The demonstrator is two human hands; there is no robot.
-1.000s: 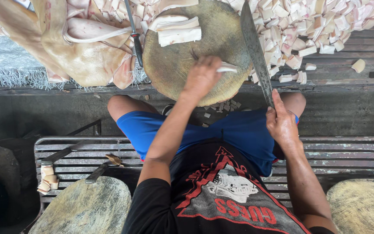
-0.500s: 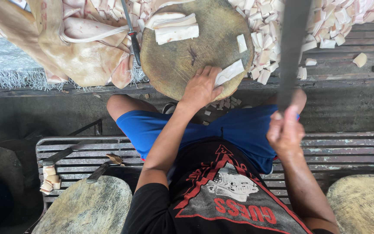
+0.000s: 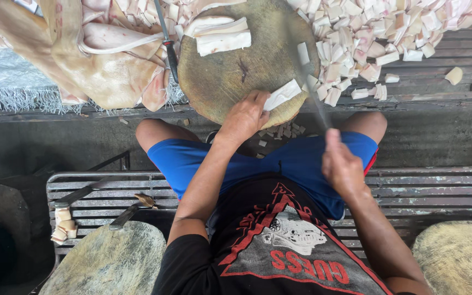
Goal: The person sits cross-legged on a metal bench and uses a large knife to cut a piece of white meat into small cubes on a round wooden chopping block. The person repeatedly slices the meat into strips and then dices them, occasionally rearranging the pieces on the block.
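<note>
**Fat-cutting station: mostly diced, stock remaining**

The left hand (image 3: 245, 116) is pressing, fingers together, on a white fat strip (image 3: 281, 94) lying at the near edge of the round wooden chopping block (image 3: 230, 71). The right hand (image 3: 342, 166) is gripping a cleaver (image 3: 312, 90) (blade motion-blurred), closed around its handle, just right of the strip. A large heap of diced fat cubes (image 3: 378, 38) is lying far right, so much cutting looks done. Two stacked slabs (image 3: 220, 35) are waiting on the block's far side, and big uncut skin-and-fat sheets (image 3: 99, 65) are sitting far left.
</note>
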